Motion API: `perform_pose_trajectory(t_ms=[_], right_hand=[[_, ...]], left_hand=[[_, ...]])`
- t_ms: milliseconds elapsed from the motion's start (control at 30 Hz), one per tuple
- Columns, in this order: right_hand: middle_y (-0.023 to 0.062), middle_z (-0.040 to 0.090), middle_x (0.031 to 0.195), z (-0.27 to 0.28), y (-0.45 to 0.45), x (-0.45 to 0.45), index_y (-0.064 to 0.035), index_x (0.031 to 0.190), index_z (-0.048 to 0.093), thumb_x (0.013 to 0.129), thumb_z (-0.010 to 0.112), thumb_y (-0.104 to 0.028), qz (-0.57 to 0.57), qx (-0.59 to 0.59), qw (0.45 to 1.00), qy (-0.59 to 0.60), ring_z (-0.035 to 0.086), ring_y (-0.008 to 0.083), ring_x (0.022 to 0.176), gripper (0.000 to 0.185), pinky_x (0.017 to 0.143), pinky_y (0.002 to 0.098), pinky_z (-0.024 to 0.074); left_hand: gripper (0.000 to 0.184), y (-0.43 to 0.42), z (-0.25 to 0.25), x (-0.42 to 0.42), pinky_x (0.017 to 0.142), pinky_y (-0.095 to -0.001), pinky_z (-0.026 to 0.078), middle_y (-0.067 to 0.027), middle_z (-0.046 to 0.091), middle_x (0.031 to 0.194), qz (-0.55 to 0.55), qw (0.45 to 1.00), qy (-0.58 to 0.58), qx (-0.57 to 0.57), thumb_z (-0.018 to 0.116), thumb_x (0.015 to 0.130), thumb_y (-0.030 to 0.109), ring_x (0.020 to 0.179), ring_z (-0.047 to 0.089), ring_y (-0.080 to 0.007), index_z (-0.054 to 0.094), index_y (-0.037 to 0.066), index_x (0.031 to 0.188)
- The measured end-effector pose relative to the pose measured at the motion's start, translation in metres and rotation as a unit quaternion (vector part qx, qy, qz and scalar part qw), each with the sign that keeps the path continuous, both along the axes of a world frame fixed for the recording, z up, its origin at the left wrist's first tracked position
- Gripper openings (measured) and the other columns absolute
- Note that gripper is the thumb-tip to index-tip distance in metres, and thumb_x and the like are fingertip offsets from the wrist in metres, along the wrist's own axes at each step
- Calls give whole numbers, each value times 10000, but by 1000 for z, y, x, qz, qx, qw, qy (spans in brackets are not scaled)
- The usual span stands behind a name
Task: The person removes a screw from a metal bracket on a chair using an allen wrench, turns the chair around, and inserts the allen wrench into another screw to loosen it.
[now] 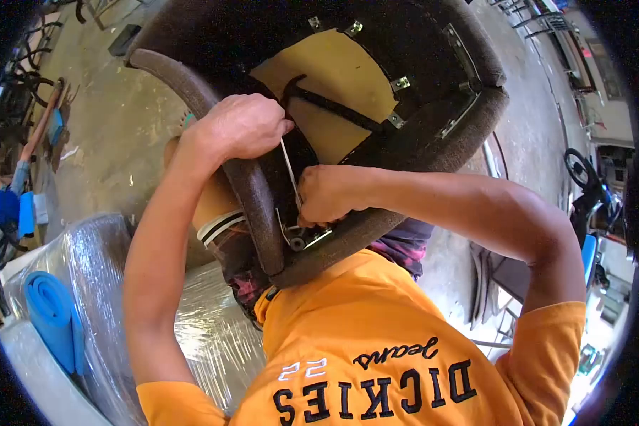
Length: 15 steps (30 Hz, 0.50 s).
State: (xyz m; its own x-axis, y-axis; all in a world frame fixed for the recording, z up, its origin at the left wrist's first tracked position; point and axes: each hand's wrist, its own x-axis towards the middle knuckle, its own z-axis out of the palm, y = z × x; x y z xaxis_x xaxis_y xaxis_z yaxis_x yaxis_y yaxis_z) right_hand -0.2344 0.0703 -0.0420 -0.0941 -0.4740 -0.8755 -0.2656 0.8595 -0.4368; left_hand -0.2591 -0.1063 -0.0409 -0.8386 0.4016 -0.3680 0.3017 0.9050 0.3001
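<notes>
My left hand (245,128) is closed around the upper end of a thin metal rod (289,168), and my right hand (329,193) is curled in near its lower end; my own fingers hide that contact, so I cannot tell whether the right grip pinches the rod or a fitting under it. Just below the right hand sits a metal bracket (319,239) with a round dark knob (297,244) beside it, in the near corner of the upholstered chair shell (433,153), which lies hollow side up across my lap. With the rod so slender and held so far up, I judge that a sideways pull could make its low end skip off, scraping the fabric or knocking my right knuckles against the bracket. The shell looks to have only my legs beneath it, so a hard push could tip it and send the loose hammer (334,108) sliding. That dark tool lies slantwise inside, over a tan panel (319,60). The shell itself is dark brown and fuzzy, with thick rounded edges; small metal tabs (400,83) stand around the panel, and a longer metal strip (460,46) runs along the far right side. Farther out, to my left, a rolled blue mat (52,312) lies against a plastic-wrapped bundle (96,263), above the concrete floor (113,135).
</notes>
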Motion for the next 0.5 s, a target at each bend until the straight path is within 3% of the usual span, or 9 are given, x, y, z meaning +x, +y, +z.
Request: perform_pose_trajectory(t_ms=[133, 233, 500], right_hand=[[122, 724, 755, -16, -1, 3, -12, 756, 751, 834, 694, -321, 63, -13, 996, 54, 696, 256, 778, 324, 752, 389, 547], [111, 721, 751, -8, -3, 0, -8, 766, 745, 847, 691, -306, 34, 29, 999, 24, 690, 236, 761, 314, 733, 378, 542], [124, 714, 748, -4, 0, 4, 0, 813, 739, 880, 689, -268, -25, -1, 1000, -8, 688, 257, 768, 281, 726, 377, 537]], left_hand=[[397, 2, -3, 4, 821, -533, 525, -265, 685, 888, 6, 1000, 3, 4, 536, 984, 336, 899, 665, -443, 707, 2, 854], [399, 3, -1, 4, 822, -533, 528, -265, 690, 899, 8, 1000, 17, -3, 537, 983, 336, 905, 667, -440, 713, 2, 854], [409, 5, 3, 3, 839, -524, 541, -261, 702, 909, 24, 1000, 1, -16, 540, 977, 328, 913, 676, -446, 721, -18, 856]])
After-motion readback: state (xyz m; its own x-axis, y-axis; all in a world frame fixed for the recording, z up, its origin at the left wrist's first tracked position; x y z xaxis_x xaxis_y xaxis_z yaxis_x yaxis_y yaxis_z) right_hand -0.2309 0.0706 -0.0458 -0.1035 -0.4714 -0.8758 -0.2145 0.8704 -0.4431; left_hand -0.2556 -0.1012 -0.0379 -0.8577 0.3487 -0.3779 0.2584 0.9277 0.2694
